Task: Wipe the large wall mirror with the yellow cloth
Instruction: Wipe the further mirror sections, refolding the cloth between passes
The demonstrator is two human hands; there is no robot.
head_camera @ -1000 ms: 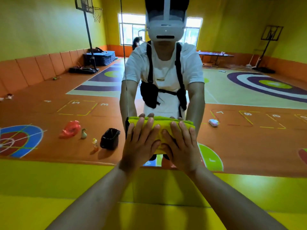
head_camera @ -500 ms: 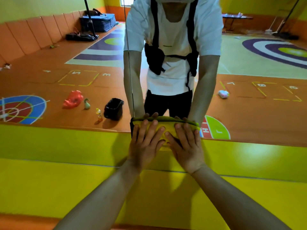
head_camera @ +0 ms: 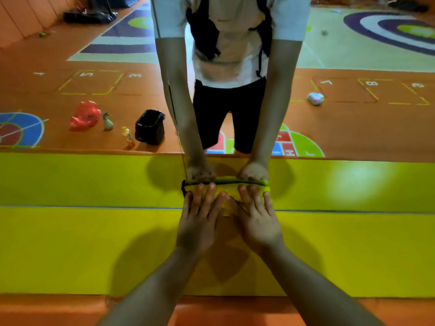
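Cloth: the yellow cloth [head_camera: 226,189] is folded into a long strip and lies flat against the mirror [head_camera: 353,128], low down, where the glass shows a yellow band.
Left hand: the left hand [head_camera: 200,222] is flat with straight fingers. It presses on the left half of the cloth. It does not grab it.
Right hand: the right hand [head_camera: 257,220] is flat too, with its fingers spread a little. It presses on the right half of the cloth.
Cloth and hands: the cloth is under the fingers of both hands. The fingertips reach almost to its top edge. The palms and wrists sit below it. The two thumbs point at each other near the middle, and a bit of cloth shows between them.
In the mirror: two more hands meet the cloth from above, with a white shirt and black shorts behind them.
Floor in the mirror: a black bin [head_camera: 150,127], a small bottle [head_camera: 127,135] just beside it, and a red bag [head_camera: 86,116] further left on the orange floor.
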